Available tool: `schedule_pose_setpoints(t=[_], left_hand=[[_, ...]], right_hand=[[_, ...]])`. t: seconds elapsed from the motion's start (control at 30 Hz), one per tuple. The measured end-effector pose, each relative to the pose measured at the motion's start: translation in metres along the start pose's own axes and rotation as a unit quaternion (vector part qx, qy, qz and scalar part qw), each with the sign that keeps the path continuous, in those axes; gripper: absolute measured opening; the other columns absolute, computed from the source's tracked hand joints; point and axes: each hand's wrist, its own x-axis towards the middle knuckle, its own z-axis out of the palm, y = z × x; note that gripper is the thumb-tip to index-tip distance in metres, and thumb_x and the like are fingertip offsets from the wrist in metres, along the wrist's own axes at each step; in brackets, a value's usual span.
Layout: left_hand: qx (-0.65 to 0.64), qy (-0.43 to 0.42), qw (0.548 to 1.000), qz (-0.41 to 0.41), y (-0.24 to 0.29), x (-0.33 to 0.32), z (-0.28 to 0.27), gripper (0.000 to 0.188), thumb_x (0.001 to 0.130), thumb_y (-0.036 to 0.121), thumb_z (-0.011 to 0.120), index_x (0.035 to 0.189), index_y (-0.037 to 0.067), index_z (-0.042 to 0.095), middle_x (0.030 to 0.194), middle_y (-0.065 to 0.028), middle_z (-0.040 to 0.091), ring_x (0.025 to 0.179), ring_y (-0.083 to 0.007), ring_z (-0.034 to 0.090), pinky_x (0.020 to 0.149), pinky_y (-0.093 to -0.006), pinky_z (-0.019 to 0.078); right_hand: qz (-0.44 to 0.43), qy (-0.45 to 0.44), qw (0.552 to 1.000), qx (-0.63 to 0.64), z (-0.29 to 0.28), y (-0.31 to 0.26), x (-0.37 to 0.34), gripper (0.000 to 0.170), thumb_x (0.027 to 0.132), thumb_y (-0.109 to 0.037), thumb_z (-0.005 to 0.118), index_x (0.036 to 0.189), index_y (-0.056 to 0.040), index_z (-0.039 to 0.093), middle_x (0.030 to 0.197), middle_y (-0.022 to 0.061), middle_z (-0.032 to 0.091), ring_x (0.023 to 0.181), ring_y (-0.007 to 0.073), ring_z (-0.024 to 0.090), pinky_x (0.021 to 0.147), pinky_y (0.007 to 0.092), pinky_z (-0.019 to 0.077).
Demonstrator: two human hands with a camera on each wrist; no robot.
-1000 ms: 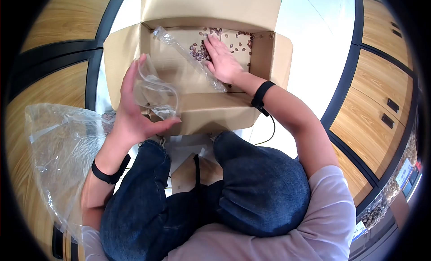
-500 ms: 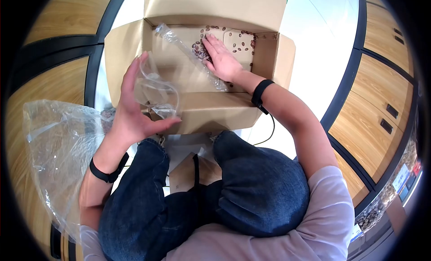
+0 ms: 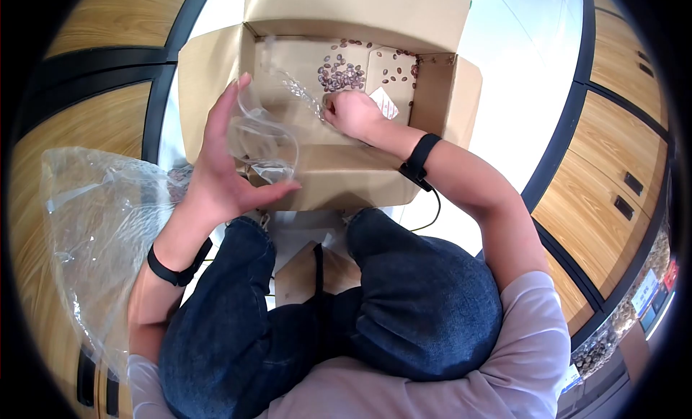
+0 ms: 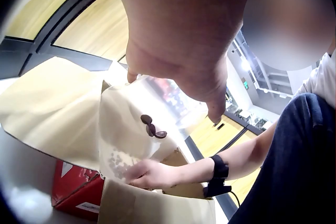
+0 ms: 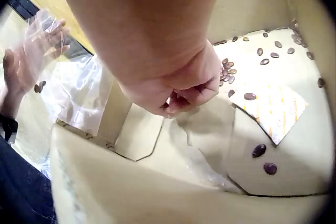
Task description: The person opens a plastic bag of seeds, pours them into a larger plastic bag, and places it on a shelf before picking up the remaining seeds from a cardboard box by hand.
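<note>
Inside a cardboard box [image 3: 353,11], my right hand [image 3: 353,115] has its fingers curled and grips the near end of a crumpled clear plastic strip [image 3: 299,91]. Dark oval seeds, like watermelon seeds [image 3: 340,78], lie heaped on the box floor just beyond it. A small printed white packet [image 3: 387,103] lies beside that hand, partly hidden by it. At the box's near left, my left hand [image 3: 220,177] has thumb and fingers spread wide, with clear plastic film [image 3: 267,134] between them. Some seeds [image 4: 150,127] appear close to the left wrist camera.
A large clear plastic bag [image 3: 108,239] spreads out beside my left forearm. More seeds [image 5: 274,55] are scattered along the box's right side and corner. A red box [image 4: 79,187] stands under the cardboard. Wooden cabinets [image 3: 605,210] flank both sides. A cable hangs from my right wristband [image 3: 422,159].
My right hand has gone from lying flat by the seeds to curling around the plastic strip, nearer to me. The strip has shifted, and the white packet has come into view. My left hand keeps its pose.
</note>
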Motion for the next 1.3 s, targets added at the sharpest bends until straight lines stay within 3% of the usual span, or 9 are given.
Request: schedule_pose_setpoints(t=[0.2, 0.33, 0.4, 0.47, 0.53, 0.67, 0.73, 0.83, 1.3], left_hand=[[-0.005, 0.001, 1.0, -0.011, 0.001, -0.002, -0.001, 0.132, 0.057, 0.021, 0.097, 0.156, -0.001, 0.013, 0.159, -0.0227, 0.03, 0.147, -0.036, 0.031, 0.12, -0.0441, 0.0283], [-0.015, 0.004, 1.0, -0.009, -0.001, -0.002, 0.001, 0.132, 0.058, 0.021, 0.098, 0.157, 0.0, 0.013, 0.159, -0.0217, 0.029, 0.148, -0.0356, 0.031, 0.121, -0.0442, 0.0278], [-0.023, 0.006, 1.0, -0.014, -0.001, -0.003, 0.001, 0.131, 0.058, 0.021, 0.098, 0.157, 0.001, 0.014, 0.159, -0.0214, 0.029, 0.148, -0.0352, 0.031, 0.121, -0.0441, 0.0281], [-0.026, 0.01, 0.999, -0.022, -0.002, -0.005, -0.001, 0.131, 0.058, 0.021, 0.098, 0.157, 0.001, 0.014, 0.159, -0.0211, 0.029, 0.148, -0.0349, 0.031, 0.12, -0.0439, 0.0284], [-0.018, 0.015, 1.0, 0.001, -0.005, -0.005, -0.002, 0.131, 0.058, 0.023, 0.098, 0.156, 0.0, 0.015, 0.159, -0.0211, 0.03, 0.147, -0.0345, 0.032, 0.12, -0.0439, 0.0292], [-0.012, 0.005, 1.0, -0.018, -0.002, -0.004, -0.003, 0.131, 0.058, 0.025, 0.098, 0.156, -0.001, 0.015, 0.159, -0.0216, 0.03, 0.147, -0.0348, 0.033, 0.12, -0.0437, 0.03], [0.009, -0.007, 1.0, -0.02, 0.001, 0.0, -0.003, 0.133, 0.057, 0.027, 0.098, 0.156, -0.002, 0.015, 0.158, -0.0215, 0.031, 0.146, -0.0353, 0.034, 0.119, -0.0431, 0.0307], [0.017, -0.002, 1.0, -0.02, 0.0, -0.002, -0.002, 0.132, 0.056, 0.027, 0.098, 0.155, -0.003, 0.015, 0.158, -0.0216, 0.032, 0.146, -0.0354, 0.034, 0.119, -0.0426, 0.0309], [-0.008, 0.021, 0.998, -0.05, -0.006, -0.002, -0.003, 0.132, 0.055, 0.021, 0.098, 0.156, 0.002, 0.015, 0.158, -0.022, 0.033, 0.145, -0.0375, 0.036, 0.117, -0.046, 0.0347]], right_hand=[[-0.03, -0.016, 0.978, 0.204, -0.006, -0.044, 0.014, 0.026, 0.088, -0.027, 0.061, 0.082, -0.0046, 0.072, 0.069, 0.0139, 0.071, 0.072, 0.0321, 0.071, 0.074, 0.0415, 0.0576], [-0.083, -0.008, 0.974, 0.211, 0.019, -0.06, 0.036, 0.029, 0.088, -0.03, 0.063, 0.078, -0.0034, 0.071, 0.08, 0.0172, 0.073, 0.079, 0.0338, 0.072, 0.078, 0.0426, 0.0571], [-0.136, -0.077, 0.988, 0.004, 0.009, -0.068, 0.036, 0.028, 0.087, -0.03, 0.067, 0.094, -0.0036, 0.07, 0.089, 0.0202, 0.071, 0.083, 0.0365, 0.069, 0.077, 0.0452, 0.0549], [-0.129, 0.002, 0.99, 0.051, 0.006, -0.047, 0.038, 0.035, 0.087, -0.036, 0.067, 0.1, -0.0032, 0.067, 0.102, 0.0206, 0.069, 0.097, 0.0374, 0.066, 0.086, 0.0461, 0.0525], [-0.131, 0.177, 0.975, -0.018, -0.011, -0.018, 0.032, 0.047, 0.089, -0.044, 0.066, 0.114, -0.0052, 0.062, 0.124, 0.0198, 0.061, 0.117, 0.0373, 0.056, 0.099, 0.0449, 0.0468], [-0.089, 0.249, 0.962, -0.073, -0.012, 0.025, 0.023, 0.066, 0.088, -0.051, 0.066, 0.134, -0.0069, 0.05, 0.142, 0.0197, 0.045, 0.132, 0.0383, 0.042, 0.11, 0.0471, 0.0375], [-0.167, 0.262, 0.939, -0.145, -0.005, 0.031, 0.032, 0.078, 0.087, -0.053, 0.067, 0.145, -0.0073, 0.04, 0.147, 0.0213, 0.038, 0.138, 0.0399, 0.036, 0.114, 0.0515, 0.0308], [-0.156, 0.332, 0.92, -0.134, 0.009, 0.03, 0.047, 0.081, 0.086, -0.054, 0.067, 0.145, -0.006, 0.041, 0.147, 0.0227, 0.038, 0.139, 0.0418, 0.032, 0.116, 0.0538, 0.0261], [-0.165, 0.348, 0.921, -0.067, 0.027, 0.041, 0.054, 0.04, 0.088, -0.038, 0.071, 0.117, -0.0123, 0.061, 0.12, 0.0094, 0.055, 0.117, 0.031, 0.048, 0.099, 0.0445, 0.0379]])
